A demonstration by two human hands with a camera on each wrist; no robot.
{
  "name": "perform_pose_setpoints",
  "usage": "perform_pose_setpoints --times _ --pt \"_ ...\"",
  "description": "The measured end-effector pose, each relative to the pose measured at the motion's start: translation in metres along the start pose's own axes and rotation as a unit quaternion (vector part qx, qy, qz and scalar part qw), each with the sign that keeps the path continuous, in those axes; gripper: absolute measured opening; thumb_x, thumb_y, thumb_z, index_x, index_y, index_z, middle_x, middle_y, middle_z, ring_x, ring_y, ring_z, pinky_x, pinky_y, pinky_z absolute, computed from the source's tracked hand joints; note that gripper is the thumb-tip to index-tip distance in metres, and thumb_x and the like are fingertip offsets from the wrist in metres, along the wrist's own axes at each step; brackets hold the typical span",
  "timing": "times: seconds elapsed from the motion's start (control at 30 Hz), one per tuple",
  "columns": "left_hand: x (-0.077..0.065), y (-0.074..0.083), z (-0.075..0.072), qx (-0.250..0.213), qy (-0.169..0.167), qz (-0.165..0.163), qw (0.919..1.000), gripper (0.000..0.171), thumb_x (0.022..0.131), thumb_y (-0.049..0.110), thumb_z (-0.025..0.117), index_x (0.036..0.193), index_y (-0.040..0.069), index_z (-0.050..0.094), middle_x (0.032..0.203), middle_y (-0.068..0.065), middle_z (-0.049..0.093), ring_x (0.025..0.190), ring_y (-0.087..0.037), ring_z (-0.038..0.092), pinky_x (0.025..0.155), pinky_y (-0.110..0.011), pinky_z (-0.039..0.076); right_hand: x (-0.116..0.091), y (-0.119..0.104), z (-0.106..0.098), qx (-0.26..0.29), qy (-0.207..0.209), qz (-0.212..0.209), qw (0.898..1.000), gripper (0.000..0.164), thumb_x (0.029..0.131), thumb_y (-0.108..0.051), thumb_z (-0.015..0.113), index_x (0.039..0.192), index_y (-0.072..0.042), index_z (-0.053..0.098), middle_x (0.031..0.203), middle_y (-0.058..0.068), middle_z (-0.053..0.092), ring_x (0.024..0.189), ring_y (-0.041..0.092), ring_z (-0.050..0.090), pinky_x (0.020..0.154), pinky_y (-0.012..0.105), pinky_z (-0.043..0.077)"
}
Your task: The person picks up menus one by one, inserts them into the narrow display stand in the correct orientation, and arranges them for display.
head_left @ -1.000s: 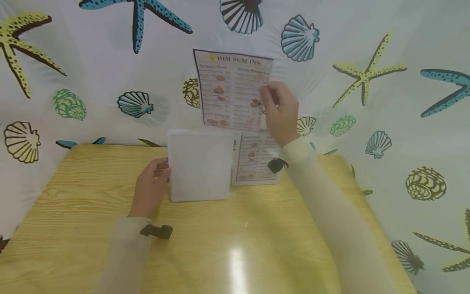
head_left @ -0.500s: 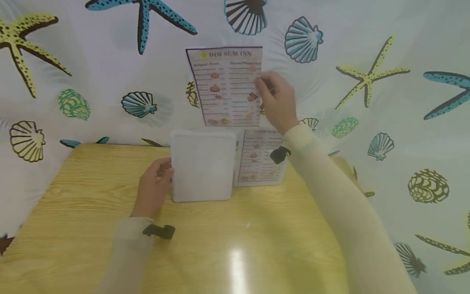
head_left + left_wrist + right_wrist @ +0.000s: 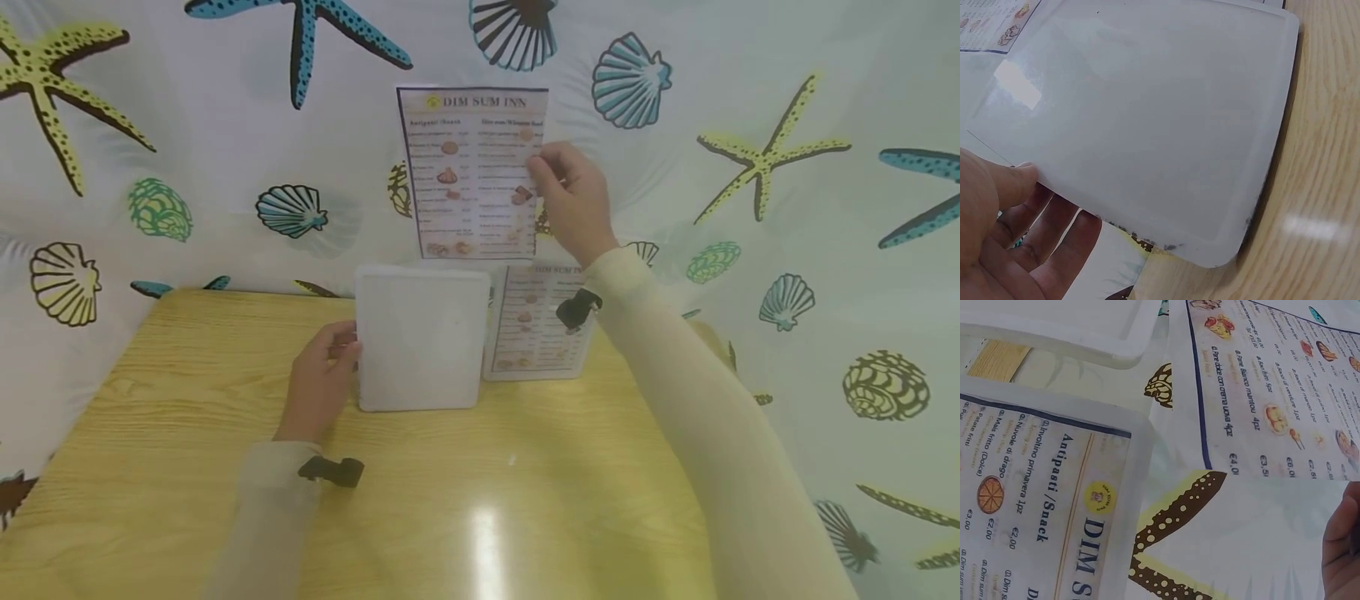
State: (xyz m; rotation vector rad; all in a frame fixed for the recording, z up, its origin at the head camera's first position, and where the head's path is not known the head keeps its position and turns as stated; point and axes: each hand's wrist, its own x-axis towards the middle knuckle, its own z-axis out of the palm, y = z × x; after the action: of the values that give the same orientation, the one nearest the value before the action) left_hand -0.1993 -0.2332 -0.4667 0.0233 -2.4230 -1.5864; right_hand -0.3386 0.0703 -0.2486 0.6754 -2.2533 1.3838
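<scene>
A printed "DIM SUM INN" menu sheet (image 3: 472, 179) is held up above the table. My right hand (image 3: 576, 196) pinches its right edge between thumb and fingers; in the right wrist view the sheet (image 3: 1279, 381) hangs at the top right, the hand partly cut off. A blank white menu holder (image 3: 420, 342) stands upright at the centre. My left hand (image 3: 318, 379) grips its left edge; in the left wrist view the thumb lies at the edge of the holder (image 3: 1166, 125) with the fingers behind. The sheet's lower edge is just above the holder's top rim.
A second white holder (image 3: 534, 325) with the same menu stands to the right, partly behind my right wrist. Both holders are on a wood-grain table (image 3: 420, 500). Behind hangs a pale cloth (image 3: 360, 125) printed with shells and starfish.
The menu sheet, tilted a second ago, now hangs straighter and faces me more squarely, and is slightly higher. My left hand keeps its hold on the blank holder. The whole view has drifted slightly.
</scene>
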Motion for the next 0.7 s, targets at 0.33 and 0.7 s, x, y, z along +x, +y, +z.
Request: perform_pose_setpoints --times 0.33,0.7 --pt "-0.001 0.003 0.000 0.000 -0.001 -0.001 1.0000 0.041 0.111 0.028 0.048 0.145 0.006 0.052 0.134 -0.016 0.061 0.120 -0.031 0.060 0.101 -0.049 0.054 0.001 0.004 0.003 0.013 -0.032 0.038 0.999 0.021 0.107 -0.023 0.058 0.110 -0.004 0.068 0.095 0.002 0.067 0.080 0.014 0.056 0.067 0.023 0.048" --pt "-0.001 0.005 0.000 -0.005 0.004 -0.004 1.0000 0.039 0.111 0.027 0.048 0.144 0.006 0.053 0.133 -0.015 0.062 0.119 -0.030 0.060 0.100 -0.047 0.055 0.008 0.011 0.001 0.049 -0.036 0.069 0.996 0.021 0.107 -0.024 0.058 0.111 -0.006 0.068 0.087 0.000 0.062 0.076 0.021 0.054 0.064 0.026 0.046"
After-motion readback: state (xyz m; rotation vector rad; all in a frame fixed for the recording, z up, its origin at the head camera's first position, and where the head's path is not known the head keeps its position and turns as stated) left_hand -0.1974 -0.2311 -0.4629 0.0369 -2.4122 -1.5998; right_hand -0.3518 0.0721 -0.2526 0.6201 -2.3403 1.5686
